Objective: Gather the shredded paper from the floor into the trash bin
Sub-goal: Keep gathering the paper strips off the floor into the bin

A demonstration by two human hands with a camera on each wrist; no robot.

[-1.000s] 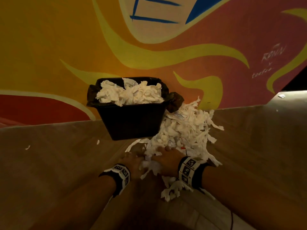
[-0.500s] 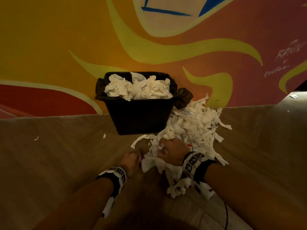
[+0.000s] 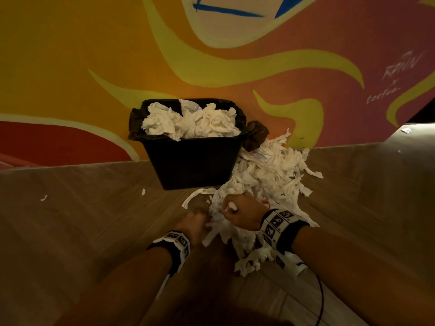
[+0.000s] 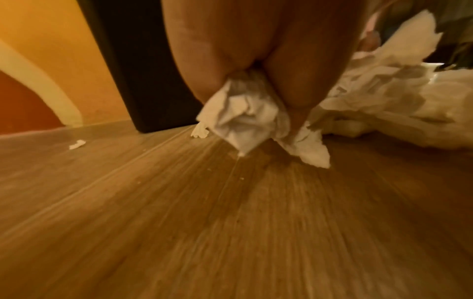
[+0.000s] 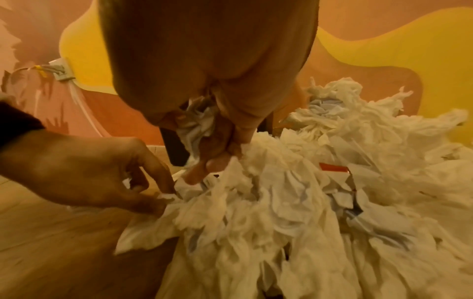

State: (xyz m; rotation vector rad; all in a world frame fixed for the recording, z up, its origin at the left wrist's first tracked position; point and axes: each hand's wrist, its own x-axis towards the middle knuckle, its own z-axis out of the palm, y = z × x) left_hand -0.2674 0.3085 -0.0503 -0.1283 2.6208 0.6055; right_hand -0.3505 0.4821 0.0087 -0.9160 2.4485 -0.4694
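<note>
A black trash bin stands against the painted wall, heaped with white shredded paper. A big pile of shredded paper lies on the wood floor to the bin's right and in front of it. My right hand grips a bunch of shreds at the pile's near edge; strands hang from its fist. Just left of it, low over the floor, my left hand pinches a small wad of paper between thumb and fingers. The bin's dark side stands close behind that hand.
Small stray scraps lie on the floor left of the bin. A loose white strip curls in front of the bin. A dark liner knot sticks out at the bin's right rim. A thin cable hangs near my right forearm.
My right hand has risen from the floor with a bunch of shreds trailing below it. The left hand has stayed low and closed on a small wad.
</note>
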